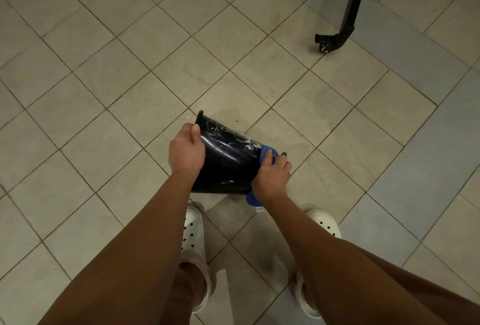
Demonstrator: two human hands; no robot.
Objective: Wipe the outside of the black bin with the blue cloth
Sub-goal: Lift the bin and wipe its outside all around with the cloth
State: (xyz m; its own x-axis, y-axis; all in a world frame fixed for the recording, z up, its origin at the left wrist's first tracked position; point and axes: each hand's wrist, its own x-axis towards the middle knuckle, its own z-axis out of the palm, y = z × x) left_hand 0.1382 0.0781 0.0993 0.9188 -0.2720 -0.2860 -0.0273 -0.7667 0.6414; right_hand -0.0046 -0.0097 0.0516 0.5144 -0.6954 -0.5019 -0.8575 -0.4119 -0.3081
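**Q:** What was each hand doing at lower centre of the frame?

**A:** The left hand [185, 153] gripped the bin [228, 166] by its left end. The thumb lay over the wall and the other fingers were hidden. The bin lay on its side above the tiled floor [78, 91]. At its right end, the cloth [266, 152] was bunched in the curled fingers of the right hand [271, 176] and pressed to the plastic.

**Q:** How would the wipe best be done?

**A:** Probably with a firm left-hand grip turning the bin, and long overlapping strokes running leftward so no strip was missed.

**Q:** And the bin's look?

**A:** It was glossy black and tapered, with white streaks smeared along its upper side.
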